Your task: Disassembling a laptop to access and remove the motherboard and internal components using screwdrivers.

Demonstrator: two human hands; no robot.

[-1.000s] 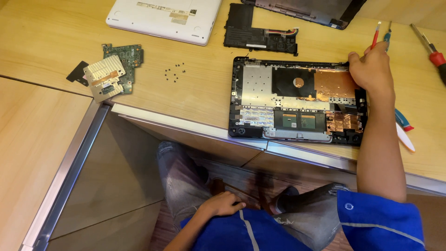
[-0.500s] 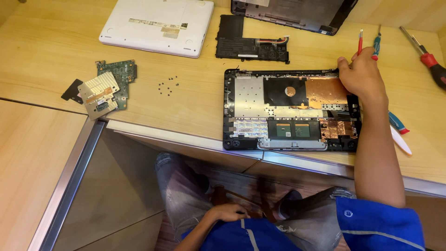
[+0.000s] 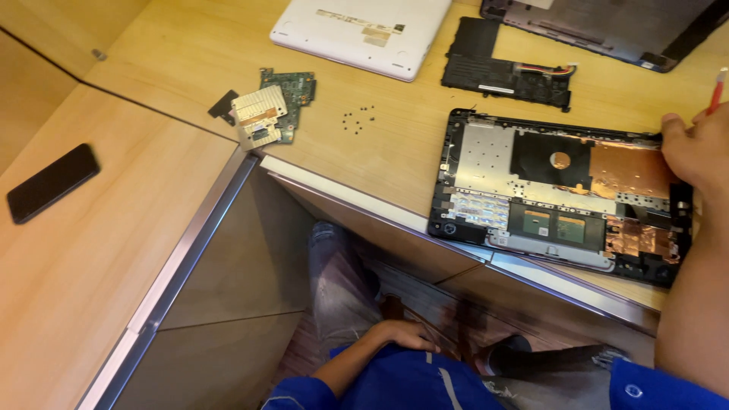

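On the light wooden desk point(image 3: 190, 53) lies an opened black laptop base with its cover off point(image 3: 558, 193), showing a silver metal plate, a black patch, copper-coloured foil and a pale trackpad board; its front edge sits at the desk's near edge. The right hand point(image 3: 695, 148) rests at the upper right corner of this base, fingers curled and touching its rim; whether they pinch anything cannot be told from this angle. A red-handled tool point(image 3: 716, 89) stands just behind that hand, mostly cut off by the picture's edge. The left hand point(image 3: 402, 334) is below the desk, lying loosely open on the person's lap with nothing in it. Behind the base lies a flat black battery pack with coloured wires point(image 3: 505, 72), and beyond it a dark laptop cover point(image 3: 607, 26). To the left sit a white closed laptop shell point(image 3: 361, 30), a small cluster of dark screws point(image 3: 358, 119), and a green circuit board with a silvery heat sink point(image 3: 272, 114). A black phone point(image 3: 52, 182) lies well apart on the lower desk section.
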